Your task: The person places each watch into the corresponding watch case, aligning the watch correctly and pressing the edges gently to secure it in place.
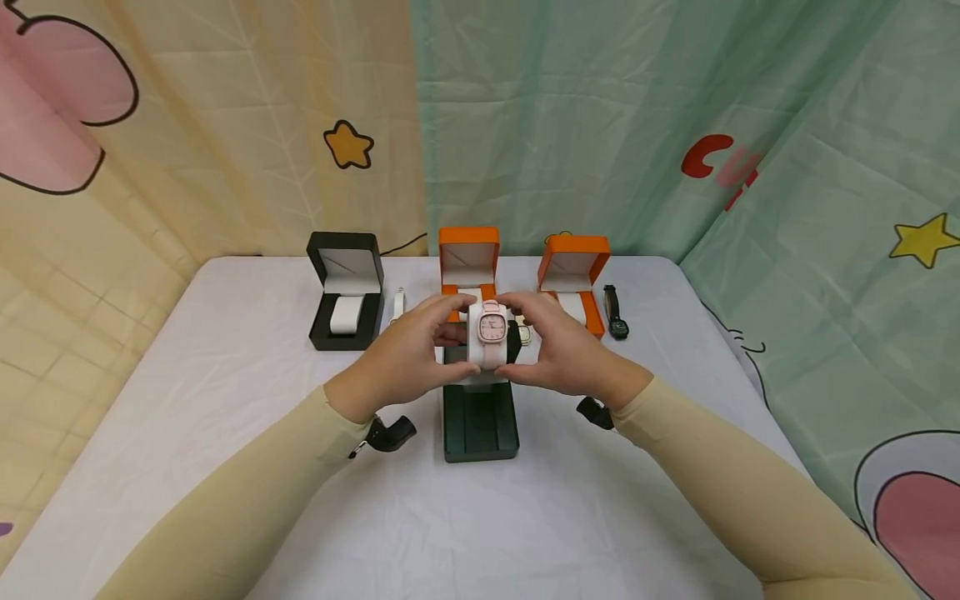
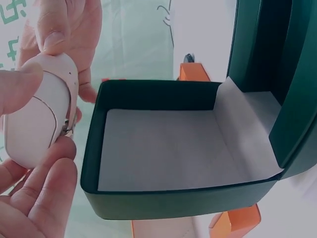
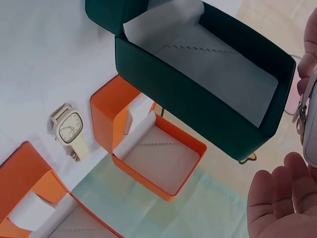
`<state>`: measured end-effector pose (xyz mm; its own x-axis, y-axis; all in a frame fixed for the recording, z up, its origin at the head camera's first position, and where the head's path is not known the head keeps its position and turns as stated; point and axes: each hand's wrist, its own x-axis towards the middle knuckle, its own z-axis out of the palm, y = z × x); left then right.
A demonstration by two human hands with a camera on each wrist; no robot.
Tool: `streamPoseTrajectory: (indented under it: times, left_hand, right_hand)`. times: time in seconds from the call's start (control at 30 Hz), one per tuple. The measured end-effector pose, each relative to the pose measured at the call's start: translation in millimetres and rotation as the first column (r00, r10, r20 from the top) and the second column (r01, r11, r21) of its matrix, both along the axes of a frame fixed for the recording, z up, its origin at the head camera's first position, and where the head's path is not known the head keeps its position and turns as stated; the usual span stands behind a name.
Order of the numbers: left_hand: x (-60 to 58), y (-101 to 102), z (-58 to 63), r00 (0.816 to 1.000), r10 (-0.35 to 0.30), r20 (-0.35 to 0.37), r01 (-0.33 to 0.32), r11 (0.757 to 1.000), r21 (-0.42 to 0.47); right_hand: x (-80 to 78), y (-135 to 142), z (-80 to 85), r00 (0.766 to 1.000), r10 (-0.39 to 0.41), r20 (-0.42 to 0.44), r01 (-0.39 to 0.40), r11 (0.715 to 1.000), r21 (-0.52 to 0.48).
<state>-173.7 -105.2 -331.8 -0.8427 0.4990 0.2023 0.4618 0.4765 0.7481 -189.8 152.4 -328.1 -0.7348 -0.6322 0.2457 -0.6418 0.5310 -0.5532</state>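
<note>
the pink watch (image 1: 492, 327) is wrapped round a white cushion (image 2: 29, 121), clamped between the fingers of the left hand (image 1: 408, 348) and right hand (image 1: 558, 346), with thumbs below. just below the fingers, the green box (image 1: 480, 456) stands open on the tabletop (image 1: 480, 525). as i judge it, the grip does best at the cushion's ends, light and even, keeping the fingers off the dial (image 1: 492, 328) and clasp (image 2: 67, 128), with the watch held level and square so the strap (image 1: 493, 356) does not slip.
</note>
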Motion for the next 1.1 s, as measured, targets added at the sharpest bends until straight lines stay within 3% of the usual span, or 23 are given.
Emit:
streamPoseTrajectory:
  times: [0.2, 0.53, 0.87, 1.1]
  left_hand:
    - [9.7, -2.0, -1.3, 1.000, -0.018, 0.006, 0.018, 1.000, -0.023]
    - [27.6, -4.3, -5.4, 1.000, -0.017, 0.000, 0.017, 0.993, -0.114]
    - [40.6, -1.6, -30.0, 0.998, 0.020, 0.061, -0.004, 0.966, -0.258]
    - [41.6, 3.8, -45.3, 0.996, 0.054, 0.067, -0.028, 0.941, -0.338]
  right_hand:
    - [10.7, 2.4, -1.4, 0.999, 0.026, -0.039, -0.026, 1.000, 0.014]
    - [28.7, 1.9, -11.7, 0.998, 0.031, 0.048, -0.032, 0.999, 0.017]
    - [42.7, -2.7, -36.1, 0.994, -0.011, 0.108, -0.004, 0.991, 0.131]
    - [44.2, -5.8, -56.4, 0.991, -0.032, 0.132, 0.007, 0.982, 0.188]
